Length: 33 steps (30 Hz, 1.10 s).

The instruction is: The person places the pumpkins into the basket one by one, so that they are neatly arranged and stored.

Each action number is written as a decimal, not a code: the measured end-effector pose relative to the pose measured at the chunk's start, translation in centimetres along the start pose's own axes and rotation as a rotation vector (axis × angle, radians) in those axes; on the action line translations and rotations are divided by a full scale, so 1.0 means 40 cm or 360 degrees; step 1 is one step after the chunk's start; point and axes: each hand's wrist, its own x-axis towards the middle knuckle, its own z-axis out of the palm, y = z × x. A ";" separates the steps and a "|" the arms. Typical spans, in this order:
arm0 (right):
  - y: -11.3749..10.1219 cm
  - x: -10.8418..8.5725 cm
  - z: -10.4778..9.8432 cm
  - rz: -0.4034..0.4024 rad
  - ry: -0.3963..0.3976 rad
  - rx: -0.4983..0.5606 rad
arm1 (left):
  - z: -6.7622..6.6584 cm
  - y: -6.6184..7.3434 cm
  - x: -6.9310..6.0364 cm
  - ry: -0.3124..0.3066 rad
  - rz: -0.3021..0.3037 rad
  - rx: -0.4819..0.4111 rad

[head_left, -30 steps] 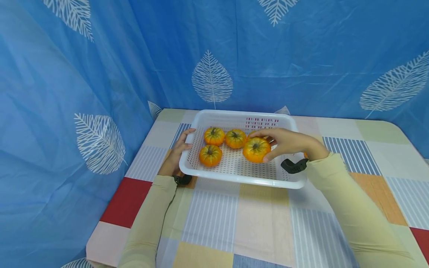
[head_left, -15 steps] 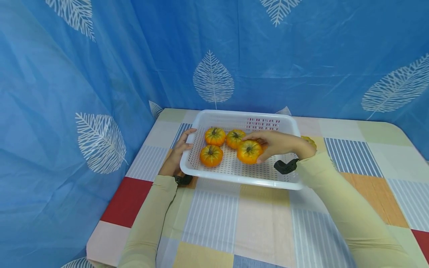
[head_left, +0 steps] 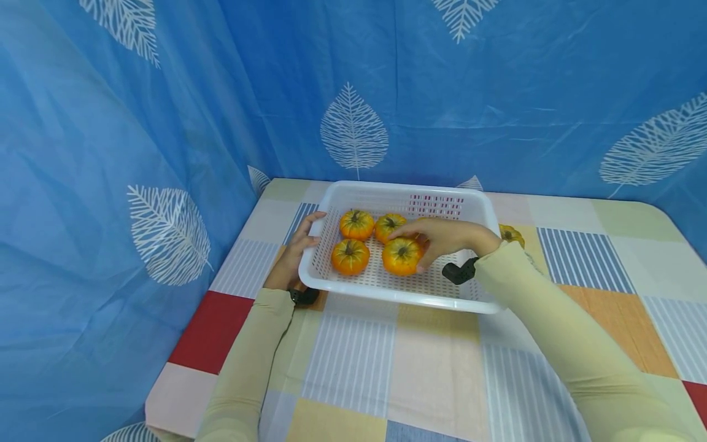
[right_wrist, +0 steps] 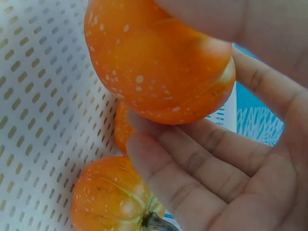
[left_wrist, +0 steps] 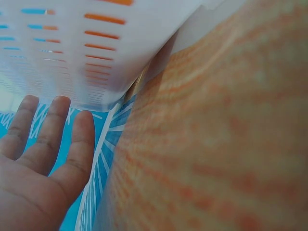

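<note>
A white perforated plastic basket (head_left: 420,298) stands on the table with several small orange pumpkins in it. My right hand (head_left: 450,236) holds one pumpkin (head_left: 402,256) between thumb and fingers, low over the basket floor; in the right wrist view that pumpkin (right_wrist: 159,67) fills the grip. To its left is another pumpkin (head_left: 350,257), and behind lie two more, one pumpkin (head_left: 356,224) at the left and one pumpkin (head_left: 389,226) partly behind my fingers. My left hand (head_left: 293,252) is at the basket's left rim; the left wrist view shows its fingers (left_wrist: 83,144) extended beside the basket's wall.
Another pumpkin (head_left: 511,234) lies outside the basket, on the table to its right, partly behind my right sleeve. A patchwork-patterned cloth (head_left: 436,368) covers the table. Blue curtains (head_left: 265,80) with white leaves hang behind and at the left.
My right hand has moved left and slightly down with the pumpkin in its grip. The pumpkin outside the basket shows more from behind the right arm. My left hand stays at the rim.
</note>
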 end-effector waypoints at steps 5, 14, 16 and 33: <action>0.006 0.025 0.003 0.0045 -0.0061 0.0044 | 0.003 -0.003 -0.001 0.0005 -0.0018 -0.0034; 0.018 0.060 0.022 0.0313 -0.0154 0.0007 | 0.006 -0.008 -0.003 0.0013 -0.0006 -0.0103; 0.020 0.065 0.025 0.0341 -0.0163 -0.0007 | 0.006 -0.009 -0.002 0.0004 0.0001 -0.0127; 0.022 0.099 0.048 0.0358 -0.0149 -0.0093 | 0.003 -0.004 0.000 0.0023 -0.0021 -0.0094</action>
